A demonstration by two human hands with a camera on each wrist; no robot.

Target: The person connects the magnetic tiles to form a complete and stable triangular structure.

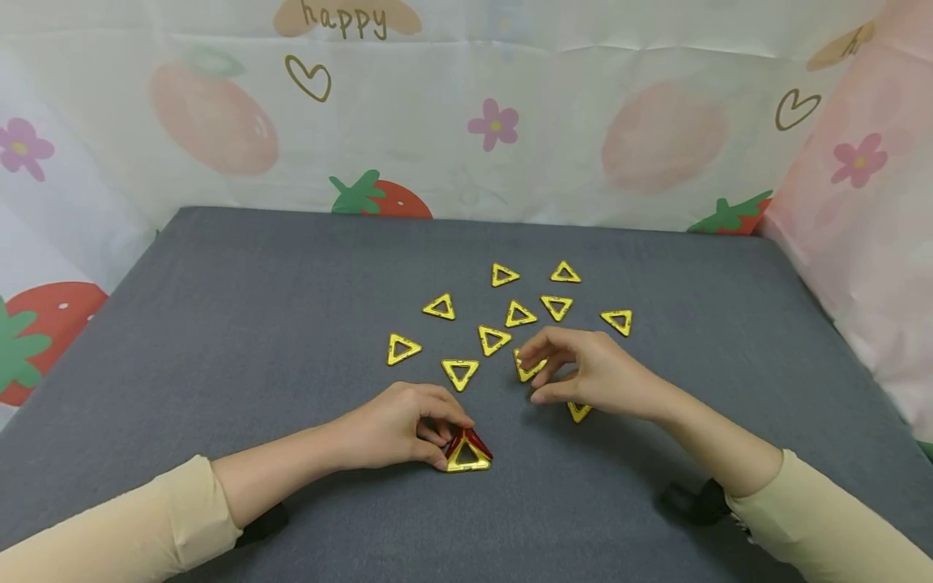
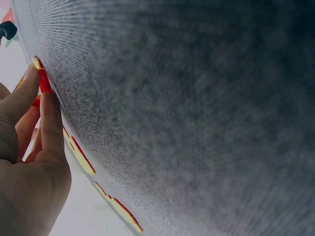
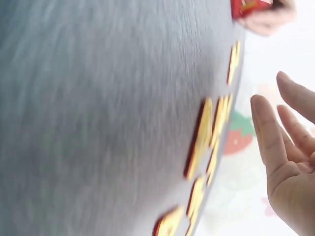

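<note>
My left hand (image 1: 397, 425) pinches a small peaked structure of triangular magnetic tiles (image 1: 470, 465) standing on the cloth, its front yellow and its slanting upper parts red. In the left wrist view, the thumb and fingers of the left hand (image 2: 37, 132) touch the red and yellow tiles (image 2: 44, 80). To the right, my right hand (image 1: 601, 372) hovers over a yellow triangular tile (image 1: 526, 376), which it partly covers. Its fingers are loosely bent and apart, with nothing between them in the right wrist view. Another yellow tile (image 1: 579, 414) is half hidden below that hand.
Several more yellow triangular tiles with open centres, such as one tile (image 1: 460, 374) near the left hand and another (image 1: 618, 321) at the right, lie flat on the grey cloth-covered table (image 1: 255, 324). A printed curtain (image 1: 554, 105) stands behind the table's back edge.
</note>
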